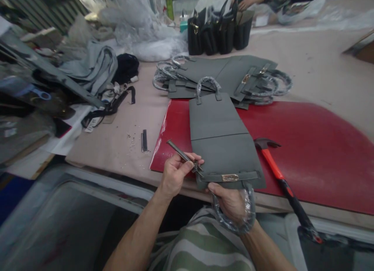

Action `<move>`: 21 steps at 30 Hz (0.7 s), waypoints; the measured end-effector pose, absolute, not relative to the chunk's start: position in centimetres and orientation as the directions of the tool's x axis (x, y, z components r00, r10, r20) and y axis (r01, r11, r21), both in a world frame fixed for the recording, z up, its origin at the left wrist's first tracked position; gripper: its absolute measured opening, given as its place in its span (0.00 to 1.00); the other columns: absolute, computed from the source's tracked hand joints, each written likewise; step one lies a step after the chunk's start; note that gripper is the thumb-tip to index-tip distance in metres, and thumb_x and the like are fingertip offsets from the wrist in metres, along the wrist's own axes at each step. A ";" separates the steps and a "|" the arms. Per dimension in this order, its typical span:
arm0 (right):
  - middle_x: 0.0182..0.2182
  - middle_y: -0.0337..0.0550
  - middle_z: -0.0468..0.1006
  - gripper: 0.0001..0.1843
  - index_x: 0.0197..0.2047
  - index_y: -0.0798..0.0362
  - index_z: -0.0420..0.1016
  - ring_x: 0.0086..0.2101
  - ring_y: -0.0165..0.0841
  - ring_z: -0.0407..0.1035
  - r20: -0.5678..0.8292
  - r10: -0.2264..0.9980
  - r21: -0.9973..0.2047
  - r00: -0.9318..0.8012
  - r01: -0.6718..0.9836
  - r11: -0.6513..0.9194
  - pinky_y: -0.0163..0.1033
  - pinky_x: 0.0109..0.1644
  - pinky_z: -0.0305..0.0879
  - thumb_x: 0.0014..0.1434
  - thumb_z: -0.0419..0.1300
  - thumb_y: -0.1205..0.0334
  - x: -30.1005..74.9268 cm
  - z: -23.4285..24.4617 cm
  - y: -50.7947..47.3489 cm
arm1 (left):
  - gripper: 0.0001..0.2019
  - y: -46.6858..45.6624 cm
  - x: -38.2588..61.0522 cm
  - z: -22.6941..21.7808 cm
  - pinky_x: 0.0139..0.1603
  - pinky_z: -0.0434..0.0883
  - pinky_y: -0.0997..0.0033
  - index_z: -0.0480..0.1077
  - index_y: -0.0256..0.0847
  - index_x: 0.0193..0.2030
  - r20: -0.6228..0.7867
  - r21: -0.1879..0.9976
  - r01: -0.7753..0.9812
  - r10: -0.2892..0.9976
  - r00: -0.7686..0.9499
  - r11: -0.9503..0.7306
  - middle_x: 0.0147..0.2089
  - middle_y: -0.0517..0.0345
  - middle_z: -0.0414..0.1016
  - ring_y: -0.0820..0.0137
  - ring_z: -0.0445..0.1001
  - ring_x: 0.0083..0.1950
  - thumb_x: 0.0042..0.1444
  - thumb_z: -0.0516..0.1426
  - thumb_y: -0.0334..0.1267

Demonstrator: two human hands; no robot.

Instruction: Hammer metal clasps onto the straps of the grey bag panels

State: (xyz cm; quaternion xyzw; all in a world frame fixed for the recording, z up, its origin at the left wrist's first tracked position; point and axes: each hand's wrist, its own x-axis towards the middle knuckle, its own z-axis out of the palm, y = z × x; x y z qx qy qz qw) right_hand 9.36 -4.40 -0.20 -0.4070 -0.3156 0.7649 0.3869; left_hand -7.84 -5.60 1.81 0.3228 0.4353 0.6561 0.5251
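**Left hand on the metal tool, right hand on the grey panel**

My left hand [174, 173], centre of the frame, is closed round a slim metal tool [179, 150], pinched between thumb and fingers. Its lower end sits by the left end of the strap [248, 175]; whether it touches, I cannot tell. My right hand [232, 202], lower centre, grips the near edge of the grey panel [220, 119], thumb on top, the other fingers hidden. A plastic-wrapped handle [249, 208] loops round that hand.

Panel position: centre of frame, over the left part of the red mat [306, 154], near edge toward me. The gold clasp [230, 178] faces up, mid-strap.

Notes on method (my judgement):
1. Near edge should lie flat and supported by the mat; over the worktop [117, 154] edge it would probably flex.
2. Set the tool's end squarely, looking straight down; a slanted end could scuff the grey face.
3. Right thumb to press beside the strap, clear of the tool's end and off the clasp.
4. Free the right hand from the handle loop before reaching for the hammer [273, 163], right of centre, lest the panel get dragged.
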 end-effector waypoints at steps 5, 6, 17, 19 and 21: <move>0.30 0.39 0.78 0.09 0.33 0.49 0.80 0.31 0.35 0.69 -0.369 0.851 -0.781 -0.375 -0.371 -0.502 0.41 0.38 0.69 0.45 0.73 0.61 9.3 -0.6 -4.4 | 0.08 -5.7 -7.9 1.4 0.51 0.78 0.60 0.75 0.37 0.43 0.027 0.932 -0.347 0.976 -0.215 -0.103 0.46 0.49 0.80 0.59 0.82 0.47 0.59 0.64 0.38; 0.30 0.39 0.78 0.10 0.33 0.49 0.81 0.31 0.35 0.69 -0.366 0.854 -0.779 -0.370 -0.379 -0.499 0.41 0.37 0.69 0.45 0.73 0.61 9.3 -0.6 -4.4 | 0.08 -5.7 -7.9 1.3 0.51 0.78 0.60 0.75 0.37 0.43 0.037 0.934 -0.339 0.977 -0.212 -0.109 0.47 0.49 0.79 0.60 0.82 0.47 0.59 0.64 0.38; 0.28 0.39 0.77 0.07 0.29 0.50 0.79 0.30 0.34 0.69 -0.349 0.871 -0.789 -0.345 -0.393 -0.472 0.41 0.36 0.69 0.46 0.72 0.61 9.1 -0.1 -4.5 | 0.11 -5.7 -7.7 1.3 0.55 0.77 0.54 0.75 0.37 0.42 0.017 0.943 -0.320 0.976 -0.217 -0.088 0.47 0.49 0.80 0.59 0.81 0.49 0.58 0.64 0.42; 0.28 0.39 0.77 0.08 0.29 0.50 0.79 0.31 0.35 0.69 -0.357 0.867 -0.787 -0.347 -0.389 -0.480 0.40 0.36 0.69 0.46 0.73 0.61 9.2 -0.2 -4.5 | 0.11 -5.7 -7.6 1.2 0.56 0.76 0.53 0.75 0.37 0.42 0.026 0.943 -0.318 0.975 -0.219 -0.096 0.47 0.49 0.80 0.58 0.80 0.49 0.58 0.64 0.43; 0.28 0.40 0.77 0.09 0.30 0.50 0.79 0.31 0.35 0.69 -0.371 0.862 -0.784 -0.345 -0.382 -0.490 0.41 0.37 0.69 0.45 0.73 0.60 9.2 -0.1 -4.5 | 0.11 -5.7 -7.5 1.1 0.57 0.75 0.52 0.74 0.38 0.42 0.035 0.944 -0.312 0.974 -0.223 -0.105 0.47 0.49 0.80 0.58 0.80 0.50 0.59 0.64 0.43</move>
